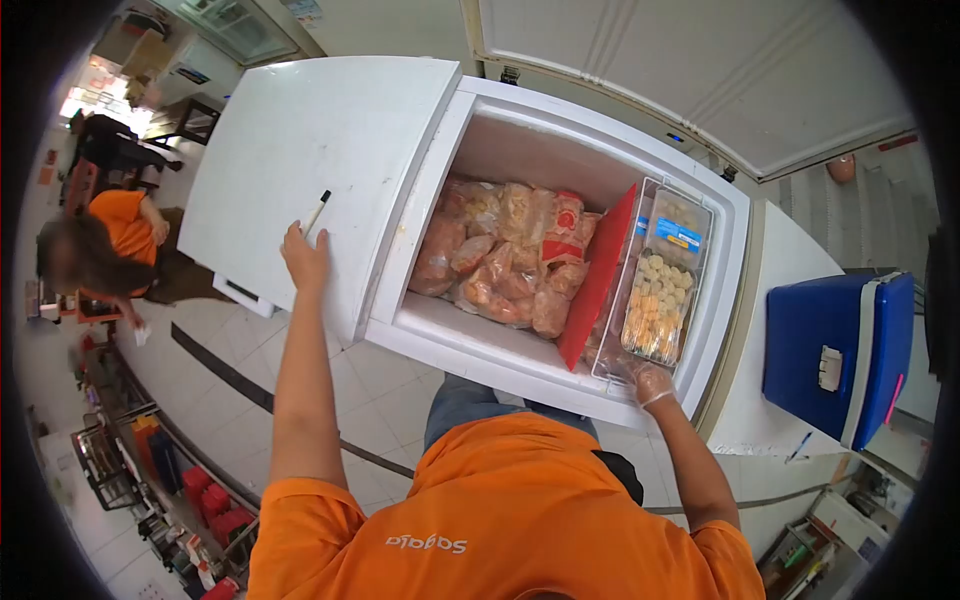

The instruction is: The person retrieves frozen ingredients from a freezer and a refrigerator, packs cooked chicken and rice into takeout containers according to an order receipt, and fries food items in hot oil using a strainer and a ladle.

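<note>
My left hand point(303, 256) is over the white freezer lid point(330, 130), with a pale, black-tipped marker point(317, 212) between its thumb and fingers. A clear plastic glove covers my right hand point(653, 383), which is at the near end of a white wire basket point(612, 378). Its fingers are hard to make out against clear plastic there. The basket holds a tray of pale, round and orange pieces point(658, 305) and a blue-labelled box point(678, 228). Left of a red divider point(600, 285), bagged frozen food point(500, 280) fills the open chest freezer point(725, 300).
A blue cooler box point(815, 345) with a pale strap stands on the white surface at the right. At the far left is another person in an orange shirt point(125, 225). Shelves with red and black items point(215, 500) line the lower left.
</note>
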Available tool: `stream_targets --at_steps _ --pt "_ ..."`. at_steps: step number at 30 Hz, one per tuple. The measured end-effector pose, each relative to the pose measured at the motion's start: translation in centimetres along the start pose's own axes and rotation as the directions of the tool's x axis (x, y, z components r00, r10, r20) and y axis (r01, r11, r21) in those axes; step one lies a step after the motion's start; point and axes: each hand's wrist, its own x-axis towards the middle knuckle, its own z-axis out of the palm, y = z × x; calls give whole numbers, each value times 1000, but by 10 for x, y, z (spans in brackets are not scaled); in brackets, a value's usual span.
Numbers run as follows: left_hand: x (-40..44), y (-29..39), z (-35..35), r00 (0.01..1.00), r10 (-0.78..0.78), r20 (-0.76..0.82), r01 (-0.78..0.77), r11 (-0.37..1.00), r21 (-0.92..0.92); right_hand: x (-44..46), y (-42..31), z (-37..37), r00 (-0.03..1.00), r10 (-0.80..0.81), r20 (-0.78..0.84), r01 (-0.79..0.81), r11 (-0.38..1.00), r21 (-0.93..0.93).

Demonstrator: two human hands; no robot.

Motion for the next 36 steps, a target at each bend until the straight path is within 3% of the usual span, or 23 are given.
stream_targets --at_steps 1,4,7,9,11,13,15,16,17,19,20,21,23,25,28,31,32,33,34,35,36 --pt "12 -1 -3 995 35 91 -37 999 26 6 -18 -13 997 43 -56 -39 996 75" --pt "30 -13 6 974 33 226 -1 990 -141 40 -97 -78 962 204 -180 -127 922 367" --pt "17 -7 10 988 14 154 25 968 -249 82 -144 -90 951 201 -233 -100 917 387" --pt "-3 11 9 982 -91 164 140 938 -316 112 -167 -81 951 215 -221 -85 871 483" --pt "-38 37 -1 976 -73 205 165 863 -478 142 -169 -62 966 192 -174 -73 846 528" --pt "-68 80 -31 910 -154 385 355 769 -532 167 -165 -42 989 123 -80 -64 854 516" --pt "-99 108 -43 820 -205 535 484 747 -456 176 -167 -48 987 156 33 -145 793 591" --pt "-128 105 -25 914 -31 404 301 718 -628 180 -169 -58 984 158 87 -177 761 625" --pt "-126 130 -56 653 -120 748 411 885 -218 191 -172 -68 982 137 128 -188 731 656" --pt "-193 124 -39 645 256 720 101 905 -413 190 -177 -71 999 19 -48 24 649 760" --pt "-196 133 -39 472 325 820 218 858 -465 193 -178 -69 993 -115 4 50 460 886" --pt "-242 123 -3 634 561 533 -35 709 -705 197 -175 -55 967 -254 4 112 441 891" --pt "-222 176 -47 479 527 702 348 620 -703 174 -201 -90 962 -270 51 -72 -66 995" --pt "-231 198 -43 352 567 745 448 596 -666 160 -207 -98 952 -301 63 -134 -223 966" --pt "-223 220 -42 394 629 671 370 560 -742 158 -202 -95 982 -177 69 -104 -198 975" --pt "-221 235 -55 529 635 563 230 531 -816 140 -187 -112 991 70 110 -70 -424 903" --pt "-223 236 -55 521 630 576 236 542 -807 140 -177 -102 951 276 138 41 -557 830" --pt "-225 234 -51 510 627 588 242 552 -798 141 -140 -80 960 274 58 95 -513 853" --pt "-227 231 -47 496 625 602 250 561 -789 129 -121 -109 897 338 284 -46 -568 821" --pt "-228 229 -48 481 625 615 254 572 -780 134 -76 -84 862 386 328 19 -672 740" --pt "-227 227 -55 526 622 580 210 566 -797 123 -46 -71 814 572 99 112 -322 940"
